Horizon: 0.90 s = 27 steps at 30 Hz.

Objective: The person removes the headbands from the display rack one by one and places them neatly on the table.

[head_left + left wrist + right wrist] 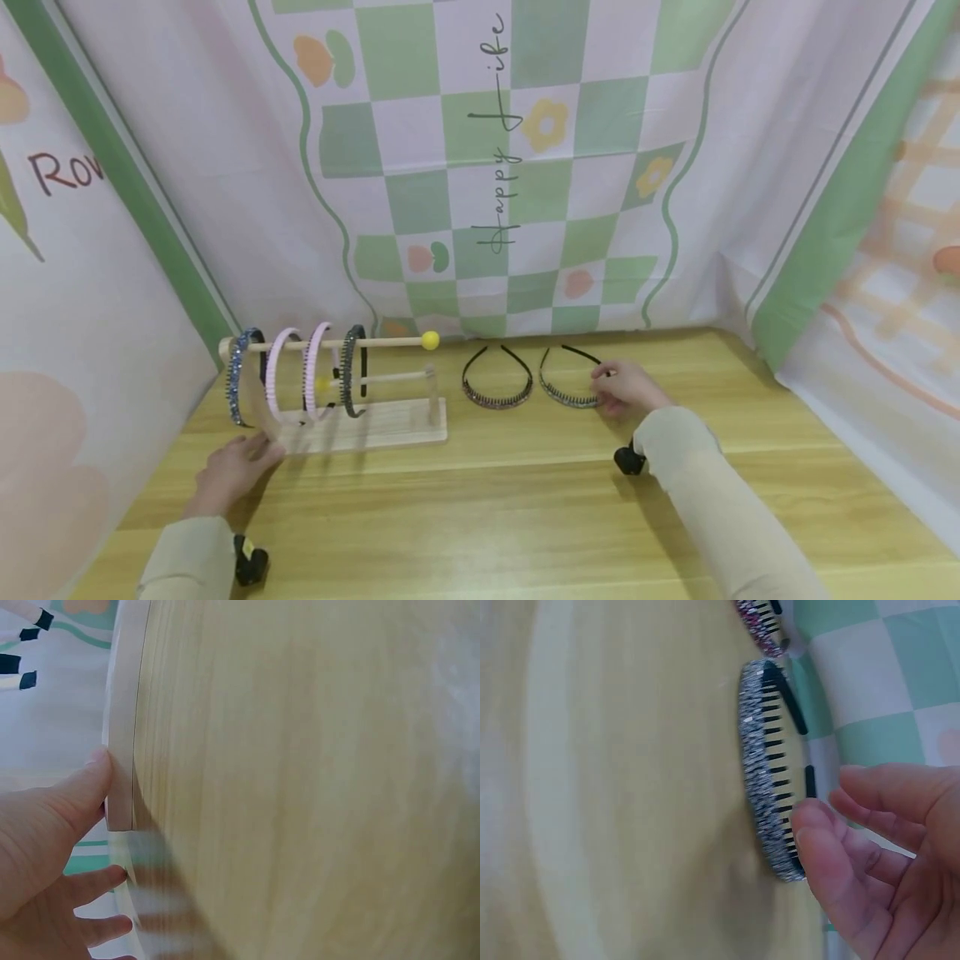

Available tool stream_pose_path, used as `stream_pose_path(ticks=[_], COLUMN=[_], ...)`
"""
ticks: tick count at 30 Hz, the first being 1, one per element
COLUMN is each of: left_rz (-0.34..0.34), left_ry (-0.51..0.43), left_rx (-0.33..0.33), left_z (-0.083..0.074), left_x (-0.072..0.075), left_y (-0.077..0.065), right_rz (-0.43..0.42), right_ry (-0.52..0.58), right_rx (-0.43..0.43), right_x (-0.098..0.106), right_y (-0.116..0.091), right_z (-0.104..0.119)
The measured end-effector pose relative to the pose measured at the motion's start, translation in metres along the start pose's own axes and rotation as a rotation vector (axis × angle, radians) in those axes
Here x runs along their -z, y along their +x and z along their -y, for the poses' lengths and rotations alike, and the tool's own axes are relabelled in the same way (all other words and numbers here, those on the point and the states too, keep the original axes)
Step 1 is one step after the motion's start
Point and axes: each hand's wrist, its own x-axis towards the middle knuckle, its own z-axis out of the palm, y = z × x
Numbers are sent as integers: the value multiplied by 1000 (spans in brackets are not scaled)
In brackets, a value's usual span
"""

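At the left end of a wooden headband stand (408,423), my left hand (232,468) touches the base. In the left wrist view its thumb lies against the base's edge (124,750), other fingers spread apart. My right hand (630,388) is at the right side of a silver glittery toothed headband (756,765) lying on the table. Its fingers are loosely bent, with a gap between thumb and fingers; contact with the headband cannot be told. On the stand's upper rod hang a blue glittery headband (235,383), two pink ones (310,375) and a dark one (347,375).
Another headband (498,403), dark with reddish glitter, lies between the stand and the silver one. A yellow ball (431,340) caps the upper rod. A checked curtain (480,192) hangs along the back edge of the wooden table (510,517).
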Motion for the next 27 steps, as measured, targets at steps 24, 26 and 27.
stream_pose_path(ticks=[24, 26, 27], left_rz=[-3, -4, -5], left_ry=[24, 20, 19], left_rx=[-13, -12, -14], left_z=[-1, -2, -2], left_x=[2, 2, 2], left_y=[-1, -2, -3], right_rz=[14, 6, 2], right_ry=[-56, -65, -70], right_rx=[115, 137, 153], right_x=[21, 20, 19], right_y=[8, 8, 8], right_z=[83, 94, 100])
